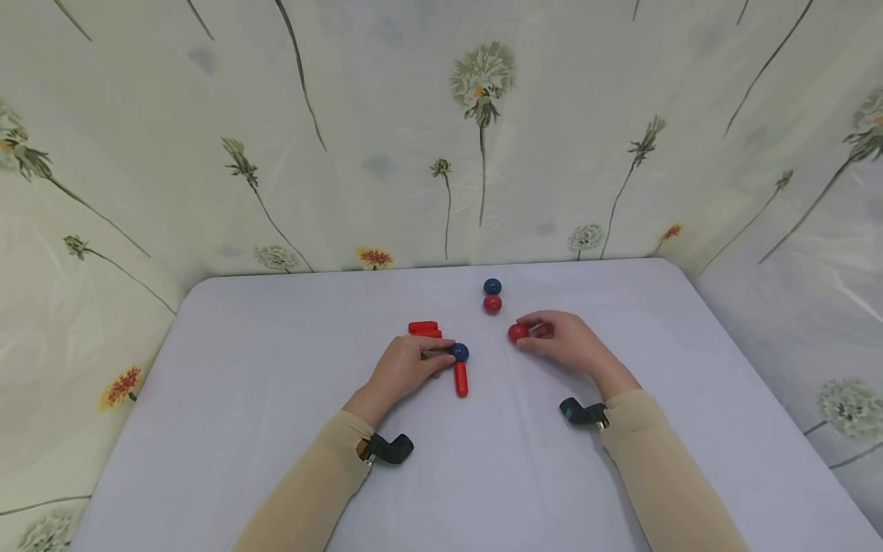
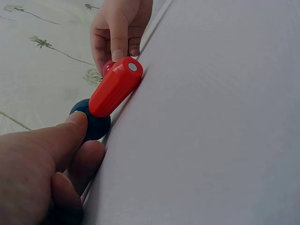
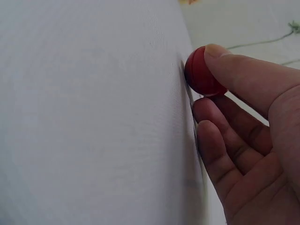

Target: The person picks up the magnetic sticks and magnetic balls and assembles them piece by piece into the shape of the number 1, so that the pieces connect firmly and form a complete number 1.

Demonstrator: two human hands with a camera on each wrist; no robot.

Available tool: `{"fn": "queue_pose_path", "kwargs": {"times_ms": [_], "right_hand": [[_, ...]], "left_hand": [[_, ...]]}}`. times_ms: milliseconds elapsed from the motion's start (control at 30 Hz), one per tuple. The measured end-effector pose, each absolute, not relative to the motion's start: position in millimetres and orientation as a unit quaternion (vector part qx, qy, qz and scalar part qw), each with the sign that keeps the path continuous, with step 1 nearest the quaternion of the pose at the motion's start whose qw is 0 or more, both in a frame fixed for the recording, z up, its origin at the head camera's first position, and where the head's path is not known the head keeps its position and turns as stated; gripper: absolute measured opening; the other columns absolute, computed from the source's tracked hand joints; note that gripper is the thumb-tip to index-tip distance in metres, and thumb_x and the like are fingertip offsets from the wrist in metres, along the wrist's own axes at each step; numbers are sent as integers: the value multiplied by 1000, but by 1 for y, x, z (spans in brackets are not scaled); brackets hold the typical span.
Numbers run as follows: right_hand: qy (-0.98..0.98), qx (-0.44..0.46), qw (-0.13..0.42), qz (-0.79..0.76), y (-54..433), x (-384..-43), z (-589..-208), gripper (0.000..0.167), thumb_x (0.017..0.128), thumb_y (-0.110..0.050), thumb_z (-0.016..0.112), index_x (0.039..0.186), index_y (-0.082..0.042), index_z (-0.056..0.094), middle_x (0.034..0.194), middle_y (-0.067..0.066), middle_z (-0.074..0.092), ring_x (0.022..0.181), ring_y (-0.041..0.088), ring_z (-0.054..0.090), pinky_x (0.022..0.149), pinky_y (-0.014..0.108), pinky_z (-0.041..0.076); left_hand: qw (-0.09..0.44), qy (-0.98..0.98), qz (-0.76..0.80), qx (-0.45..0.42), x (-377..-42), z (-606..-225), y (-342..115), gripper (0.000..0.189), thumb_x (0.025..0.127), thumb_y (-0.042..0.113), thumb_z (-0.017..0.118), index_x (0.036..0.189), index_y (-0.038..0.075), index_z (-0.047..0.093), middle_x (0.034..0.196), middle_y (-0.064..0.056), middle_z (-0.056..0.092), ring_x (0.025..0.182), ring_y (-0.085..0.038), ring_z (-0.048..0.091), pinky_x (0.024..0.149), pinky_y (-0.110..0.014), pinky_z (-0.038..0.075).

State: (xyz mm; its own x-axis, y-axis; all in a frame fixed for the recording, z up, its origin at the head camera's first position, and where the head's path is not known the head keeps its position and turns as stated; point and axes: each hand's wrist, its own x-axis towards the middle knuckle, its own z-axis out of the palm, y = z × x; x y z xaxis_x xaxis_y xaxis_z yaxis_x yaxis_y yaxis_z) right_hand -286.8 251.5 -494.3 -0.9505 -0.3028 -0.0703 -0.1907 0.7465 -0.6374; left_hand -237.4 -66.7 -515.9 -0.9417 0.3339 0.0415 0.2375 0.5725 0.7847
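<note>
My left hand pinches a dark blue ball between thumb and fingers, low over the white table. A red rod joins the ball and points toward me; in the left wrist view the free end of this rod shows a round silver face. To the right, my right hand holds a red ball by thumb and fingertips. The right wrist view shows that red ball close to the tabletop, with a thin seam around it.
Behind the hands, another blue ball and another red ball stand close together. More red rods lie just beyond my left hand, partly hidden by it. The white table ends at a flowered curtain at the back.
</note>
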Motion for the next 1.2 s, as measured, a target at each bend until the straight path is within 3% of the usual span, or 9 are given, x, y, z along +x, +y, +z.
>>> {"fn": "queue_pose_path", "kwargs": {"times_ms": [333, 500, 1200], "right_hand": [[927, -146, 89, -334, 254, -274, -500, 46, 84, -37, 80, 126, -23, 67, 102, -4, 66, 91, 18, 60, 82, 38, 50], [920, -144, 93, -352, 254, -268, -499, 43, 83, -34, 81, 122, -21, 69, 98, -3, 68, 88, 17, 62, 80, 39, 50], [908, -134, 124, -378, 244, -244, -500, 50, 78, -41, 83, 122, -25, 67, 94, -5, 70, 84, 16, 65, 78, 37, 52]], "left_hand": [[52, 890, 423, 160, -237, -515, -67, 35, 90, 35, 74, 124, 27, 71, 67, 15, 66, 68, -5, 62, 67, -30, 48], [52, 893, 419, 158, -237, -515, -66, 35, 90, 36, 74, 123, 28, 72, 75, 19, 67, 73, -4, 62, 67, -28, 49], [55, 895, 414, 155, -237, -514, -66, 34, 90, 36, 73, 124, 29, 72, 73, 18, 66, 72, -5, 62, 67, -29, 49]]}}
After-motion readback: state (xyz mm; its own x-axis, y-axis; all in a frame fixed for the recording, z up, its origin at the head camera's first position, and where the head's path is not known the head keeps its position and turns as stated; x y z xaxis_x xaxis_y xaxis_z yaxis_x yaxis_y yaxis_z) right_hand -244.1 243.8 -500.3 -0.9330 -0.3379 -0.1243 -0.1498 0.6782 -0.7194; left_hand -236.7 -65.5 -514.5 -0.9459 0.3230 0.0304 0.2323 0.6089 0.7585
